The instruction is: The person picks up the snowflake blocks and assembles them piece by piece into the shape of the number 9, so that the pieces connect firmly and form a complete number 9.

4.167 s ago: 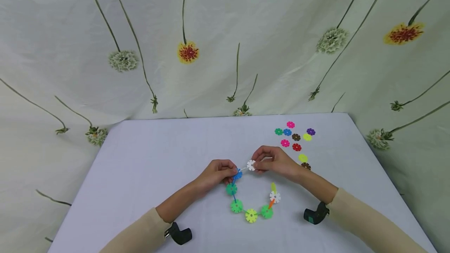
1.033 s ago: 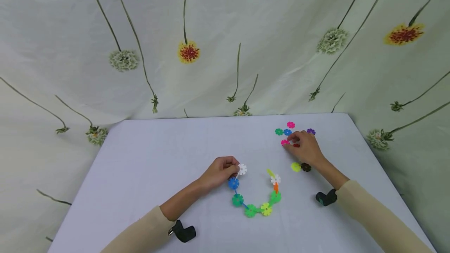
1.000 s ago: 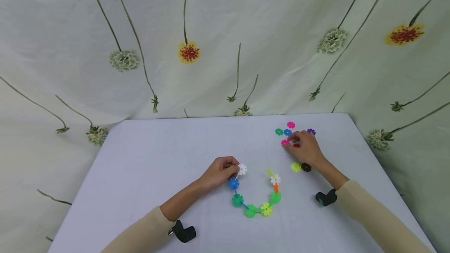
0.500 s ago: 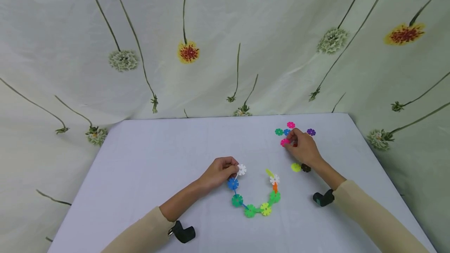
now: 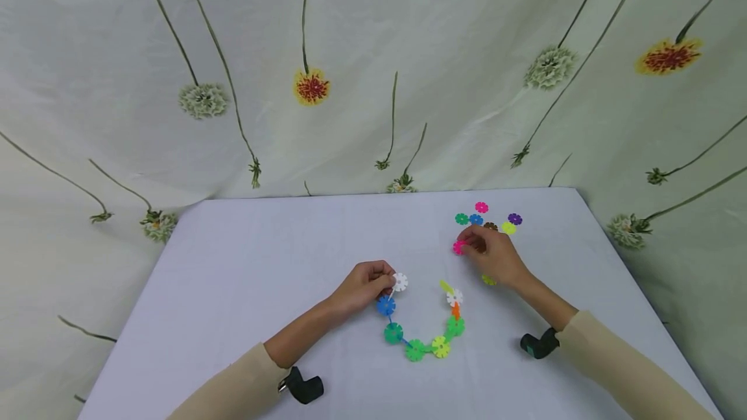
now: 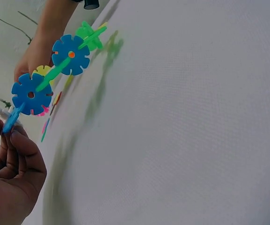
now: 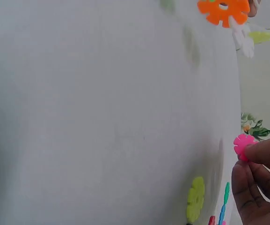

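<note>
My left hand (image 5: 364, 284) pinches the white end of a curved chain of interlocking flower discs (image 5: 415, 350). The chain holds white, blue, green, yellow and orange discs, and its far end is a yellow-green disc (image 5: 446, 286) seen edge-on. In the left wrist view, the blue discs (image 6: 32, 96) hang off the table beside the fingertips. My right hand (image 5: 496, 256) pinches a pink flower disc (image 5: 458, 247) between thumb and fingers, also plain in the right wrist view as a pink disc (image 7: 243, 144). A gap separates it from the chain.
Loose discs lie on the white-covered table (image 5: 262, 245) beyond the right hand: pink (image 5: 481, 207), green (image 5: 462, 219), blue (image 5: 476, 220), purple (image 5: 515, 219) and yellow (image 5: 509, 228). A brown disc (image 5: 491, 226) and a yellow-green disc (image 5: 489, 280) are partly hidden by it.
My right hand left the white end of the chain, reached the loose discs, and has taken a pink one, drawing it left and nearer. The left hand keeps its pinch on the chain.
</note>
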`<state>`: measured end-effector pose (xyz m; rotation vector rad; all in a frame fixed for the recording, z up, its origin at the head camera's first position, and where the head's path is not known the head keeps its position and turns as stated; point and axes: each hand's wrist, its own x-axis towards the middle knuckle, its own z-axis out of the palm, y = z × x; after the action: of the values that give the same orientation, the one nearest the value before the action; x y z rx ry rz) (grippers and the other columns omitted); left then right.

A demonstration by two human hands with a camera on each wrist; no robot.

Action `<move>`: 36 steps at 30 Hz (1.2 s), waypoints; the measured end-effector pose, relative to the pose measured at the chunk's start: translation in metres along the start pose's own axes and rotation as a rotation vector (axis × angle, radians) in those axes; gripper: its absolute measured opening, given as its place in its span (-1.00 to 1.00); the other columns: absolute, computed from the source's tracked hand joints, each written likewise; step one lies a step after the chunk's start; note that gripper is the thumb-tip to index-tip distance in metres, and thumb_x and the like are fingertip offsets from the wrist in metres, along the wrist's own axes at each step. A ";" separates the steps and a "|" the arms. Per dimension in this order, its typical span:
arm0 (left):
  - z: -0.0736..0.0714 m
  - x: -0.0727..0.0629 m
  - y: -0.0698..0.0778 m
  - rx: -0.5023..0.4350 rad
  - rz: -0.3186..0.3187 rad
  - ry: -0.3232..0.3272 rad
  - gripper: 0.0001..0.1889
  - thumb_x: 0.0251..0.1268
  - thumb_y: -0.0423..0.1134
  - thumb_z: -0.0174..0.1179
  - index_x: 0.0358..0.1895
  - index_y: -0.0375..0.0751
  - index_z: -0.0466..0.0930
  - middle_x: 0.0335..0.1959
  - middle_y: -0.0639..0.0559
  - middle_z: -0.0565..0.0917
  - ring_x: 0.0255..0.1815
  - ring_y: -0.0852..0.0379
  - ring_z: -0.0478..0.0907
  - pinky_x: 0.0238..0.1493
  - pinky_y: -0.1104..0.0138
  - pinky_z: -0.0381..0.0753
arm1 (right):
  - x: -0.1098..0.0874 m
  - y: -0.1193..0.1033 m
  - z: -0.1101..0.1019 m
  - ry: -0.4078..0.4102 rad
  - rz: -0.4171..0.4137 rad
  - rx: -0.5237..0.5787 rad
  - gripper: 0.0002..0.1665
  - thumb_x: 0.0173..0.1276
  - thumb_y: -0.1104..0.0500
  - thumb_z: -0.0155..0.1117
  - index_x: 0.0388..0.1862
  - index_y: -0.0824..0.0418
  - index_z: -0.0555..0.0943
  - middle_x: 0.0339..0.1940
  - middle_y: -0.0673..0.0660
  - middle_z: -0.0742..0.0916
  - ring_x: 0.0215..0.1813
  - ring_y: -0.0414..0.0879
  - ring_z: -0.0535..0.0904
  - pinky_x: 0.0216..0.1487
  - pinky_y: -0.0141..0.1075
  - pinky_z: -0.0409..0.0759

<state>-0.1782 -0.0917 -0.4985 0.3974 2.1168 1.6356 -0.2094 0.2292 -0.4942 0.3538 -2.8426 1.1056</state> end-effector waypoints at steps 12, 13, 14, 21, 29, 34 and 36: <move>0.000 -0.002 0.001 -0.002 -0.008 -0.008 -0.78 0.55 -0.28 0.13 -0.05 -0.43 0.61 -0.38 0.12 0.60 -0.34 0.26 0.48 -0.25 0.49 0.51 | -0.012 -0.027 0.013 -0.126 -0.066 0.126 -0.82 0.41 0.27 0.47 -0.07 0.08 0.70 -0.17 -0.02 0.83 -0.10 -0.16 0.72 -0.02 -0.42 0.70; 0.000 -0.003 0.001 -0.004 -0.009 -0.007 -0.78 0.55 -0.28 0.13 -0.05 -0.43 0.61 -0.38 0.12 0.60 -0.34 0.27 0.48 -0.25 0.49 0.51 | -0.013 -0.030 0.014 -0.132 -0.072 0.131 -0.82 0.41 0.26 0.48 -0.07 0.08 0.70 -0.17 -0.02 0.83 -0.09 -0.17 0.72 -0.01 -0.43 0.70; 0.001 -0.003 0.001 -0.005 -0.012 -0.006 -0.78 0.55 -0.28 0.13 -0.05 -0.43 0.61 -0.38 0.13 0.60 -0.34 0.27 0.48 -0.25 0.49 0.51 | -0.014 -0.032 0.015 -0.140 -0.077 0.141 -0.82 0.41 0.25 0.49 -0.07 0.08 0.70 -0.17 -0.02 0.83 -0.09 -0.17 0.72 -0.01 -0.42 0.70; 0.000 -0.003 0.000 -0.006 -0.021 0.000 -0.77 0.54 -0.27 0.14 -0.05 -0.43 0.62 -0.38 0.12 0.61 -0.32 0.25 0.49 -0.23 0.49 0.53 | -0.019 -0.049 0.020 -0.176 -0.138 0.226 -0.85 0.41 0.22 0.51 -0.11 0.05 0.70 -0.19 -0.04 0.82 -0.08 -0.17 0.72 -0.02 -0.36 0.72; 0.002 -0.002 -0.002 -0.022 -0.021 -0.003 -0.77 0.56 -0.27 0.13 -0.04 -0.45 0.61 -0.37 0.12 0.62 -0.32 0.26 0.51 -0.22 0.50 0.55 | -0.025 -0.059 0.028 -0.204 -0.154 0.266 -0.84 0.41 0.20 0.52 -0.16 -0.02 0.70 -0.20 -0.11 0.82 -0.08 -0.25 0.72 -0.01 -0.37 0.71; 0.003 -0.002 -0.002 -0.040 -0.025 -0.005 -0.78 0.55 -0.28 0.13 -0.05 -0.45 0.60 -0.38 0.13 0.61 -0.33 0.27 0.50 -0.23 0.50 0.54 | -0.026 -0.063 0.032 -0.218 -0.193 0.289 -0.84 0.42 0.22 0.52 -0.15 0.00 0.70 -0.20 -0.11 0.82 -0.08 -0.25 0.73 0.05 -0.30 0.75; 0.004 -0.002 -0.002 -0.048 -0.025 -0.005 -0.78 0.55 -0.29 0.14 -0.05 -0.46 0.60 -0.39 0.14 0.61 -0.34 0.28 0.49 -0.24 0.50 0.54 | -0.027 -0.064 0.034 -0.217 -0.202 0.297 -0.85 0.42 0.21 0.52 -0.15 -0.01 0.71 -0.20 -0.12 0.82 -0.10 -0.26 0.73 0.08 -0.25 0.77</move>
<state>-0.1749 -0.0899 -0.5013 0.3580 2.0664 1.6654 -0.1678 0.1659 -0.4810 0.8063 -2.7325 1.5282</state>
